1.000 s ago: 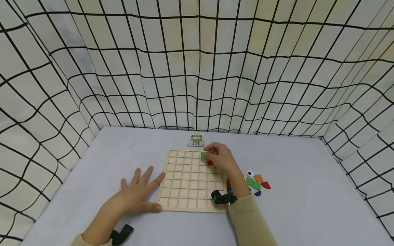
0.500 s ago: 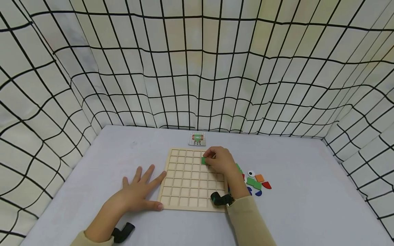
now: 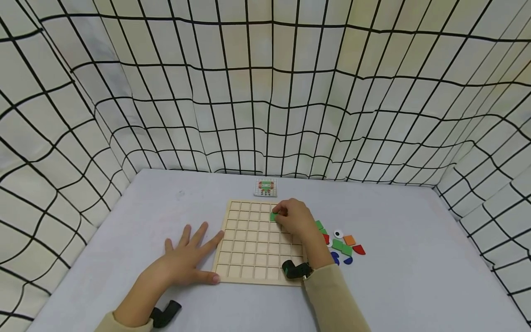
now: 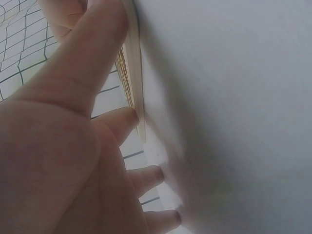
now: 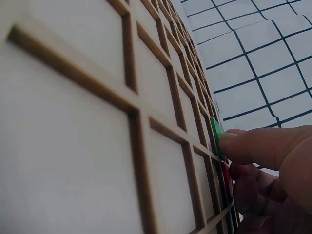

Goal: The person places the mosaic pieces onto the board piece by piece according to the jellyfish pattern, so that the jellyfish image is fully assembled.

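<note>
A pale wooden grid board (image 3: 251, 236) lies flat in front of me. My right hand (image 3: 295, 216) is over its far right part, with thumb and index finger pinching a small green square tile (image 3: 273, 216). Seen from the right wrist, the green tile (image 5: 217, 134) stands tilted on edge at the grid, and a red piece (image 5: 226, 181) shows beneath the curled fingers. My left hand (image 3: 182, 259) rests spread on the table, its thumb and index fingertips at the board's left edge. In the left wrist view, the left hand's thumb (image 4: 78, 63) reaches the board's side (image 4: 134, 73).
Loose coloured pieces lie right of the board, among them an orange piece (image 3: 350, 240), green squares (image 3: 342, 247), a red wedge (image 3: 359, 250) and a white disc with a black centre (image 3: 338, 234). A patterned card (image 3: 265, 187) lies behind the board. Black netting (image 3: 269, 92) surrounds the table.
My right hand has come slightly nearer, bringing the green tile a little towards me on the board. The left hand keeps its place. The head view has shifted slightly.
</note>
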`<move>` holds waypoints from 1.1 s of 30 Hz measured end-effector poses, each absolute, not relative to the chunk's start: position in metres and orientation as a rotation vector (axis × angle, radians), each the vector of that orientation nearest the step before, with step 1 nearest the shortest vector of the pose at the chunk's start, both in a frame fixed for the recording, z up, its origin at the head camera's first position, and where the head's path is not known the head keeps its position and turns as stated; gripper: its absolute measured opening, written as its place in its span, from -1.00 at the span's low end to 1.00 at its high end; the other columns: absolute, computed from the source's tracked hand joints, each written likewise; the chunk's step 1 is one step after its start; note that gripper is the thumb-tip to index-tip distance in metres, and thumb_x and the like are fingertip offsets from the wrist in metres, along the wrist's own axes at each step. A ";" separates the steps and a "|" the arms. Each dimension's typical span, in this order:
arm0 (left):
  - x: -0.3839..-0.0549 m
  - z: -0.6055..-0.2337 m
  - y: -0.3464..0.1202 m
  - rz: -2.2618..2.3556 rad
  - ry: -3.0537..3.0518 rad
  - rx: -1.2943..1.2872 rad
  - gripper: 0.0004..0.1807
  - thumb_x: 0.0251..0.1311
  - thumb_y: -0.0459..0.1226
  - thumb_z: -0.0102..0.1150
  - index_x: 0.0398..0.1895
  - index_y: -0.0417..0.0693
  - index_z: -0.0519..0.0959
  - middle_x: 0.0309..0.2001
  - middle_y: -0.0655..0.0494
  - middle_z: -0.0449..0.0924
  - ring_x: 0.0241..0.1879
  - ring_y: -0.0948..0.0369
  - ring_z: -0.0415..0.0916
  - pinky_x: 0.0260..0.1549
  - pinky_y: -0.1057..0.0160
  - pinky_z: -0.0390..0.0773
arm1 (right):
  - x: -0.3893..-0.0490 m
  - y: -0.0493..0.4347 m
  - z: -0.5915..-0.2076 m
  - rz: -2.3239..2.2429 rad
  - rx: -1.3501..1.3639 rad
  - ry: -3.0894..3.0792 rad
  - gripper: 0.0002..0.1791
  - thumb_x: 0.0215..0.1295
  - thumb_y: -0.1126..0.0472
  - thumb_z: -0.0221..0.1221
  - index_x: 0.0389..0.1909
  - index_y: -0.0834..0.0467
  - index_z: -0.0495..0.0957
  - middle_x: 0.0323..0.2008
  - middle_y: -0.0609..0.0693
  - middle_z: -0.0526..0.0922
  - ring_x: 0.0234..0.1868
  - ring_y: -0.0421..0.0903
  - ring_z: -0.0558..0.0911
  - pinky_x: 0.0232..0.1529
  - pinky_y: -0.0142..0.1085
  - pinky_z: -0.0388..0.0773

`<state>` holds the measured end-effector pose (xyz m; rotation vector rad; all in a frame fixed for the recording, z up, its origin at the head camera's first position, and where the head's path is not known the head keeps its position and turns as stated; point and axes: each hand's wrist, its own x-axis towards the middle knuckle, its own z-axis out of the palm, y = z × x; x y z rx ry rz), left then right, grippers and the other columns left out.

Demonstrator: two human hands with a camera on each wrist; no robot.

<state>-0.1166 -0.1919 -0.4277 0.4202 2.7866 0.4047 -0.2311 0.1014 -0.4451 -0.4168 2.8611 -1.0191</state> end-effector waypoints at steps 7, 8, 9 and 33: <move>-0.118 -0.427 -0.192 0.418 2.783 0.412 0.20 -0.19 0.40 0.30 0.58 0.22 0.12 0.57 -0.33 -0.15 0.44 -0.55 -0.32 0.04 -0.73 -0.25 | -0.231 0.101 -0.444 -0.998 -0.420 2.867 -0.87 0.33 0.20 0.26 -0.16 0.02 0.73 -0.32 -0.07 0.55 -0.34 -0.12 0.47 -0.29 -0.22 0.45; -0.118 -0.427 -0.192 0.418 2.781 0.409 0.20 -0.19 0.40 0.30 0.58 0.22 0.12 0.57 -0.33 -0.15 0.44 -0.54 -0.32 0.05 -0.73 -0.25 | -0.231 0.101 -0.444 -0.996 -0.421 2.865 -0.87 0.33 0.19 0.26 -0.16 0.01 0.73 -0.32 -0.08 0.55 -0.34 -0.12 0.47 -0.29 -0.23 0.45; -0.118 -0.428 -0.193 0.417 2.782 0.410 0.21 -0.19 0.40 0.30 0.58 0.22 0.11 0.57 -0.33 -0.15 0.44 -0.55 -0.32 0.04 -0.73 -0.25 | -0.231 0.100 -0.443 -0.997 -0.424 2.864 -0.86 0.33 0.18 0.27 -0.15 0.01 0.73 -0.32 -0.08 0.55 -0.34 -0.12 0.47 -0.29 -0.23 0.45; -0.115 -0.427 -0.194 0.422 2.780 0.416 0.18 -0.16 0.39 0.29 0.58 0.23 0.11 0.57 -0.31 -0.16 0.45 -0.53 -0.32 0.04 -0.73 -0.23 | -0.226 0.156 -0.407 -1.770 -0.414 2.272 -0.63 0.47 0.09 0.14 0.22 0.09 0.51 0.07 0.11 0.58 -0.02 0.06 0.62 -0.02 -0.07 0.62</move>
